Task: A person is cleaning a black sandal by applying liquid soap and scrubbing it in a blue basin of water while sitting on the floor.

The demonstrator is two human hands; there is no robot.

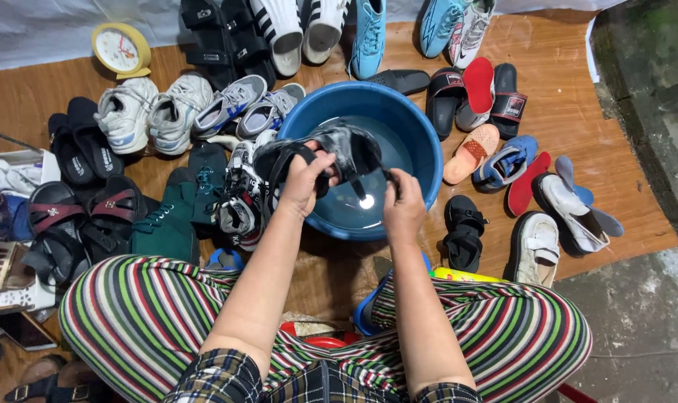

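- The left hand (303,183) is closed tight around a wet black sandal (331,153), holding it over the blue tub (421,142) so drips fall back in the water.
- The right hand (402,205) is curled shut, pinching the sandal's strap.
- Other shoes (171,112) sit all around the tub on the floor, within reach.

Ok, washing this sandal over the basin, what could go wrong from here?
The wet black sandal, held by the left hand and right hand, may drip or slip and splash. Shoes crowd the blue basin; the grey sneakers touch its rim and could get soaked.
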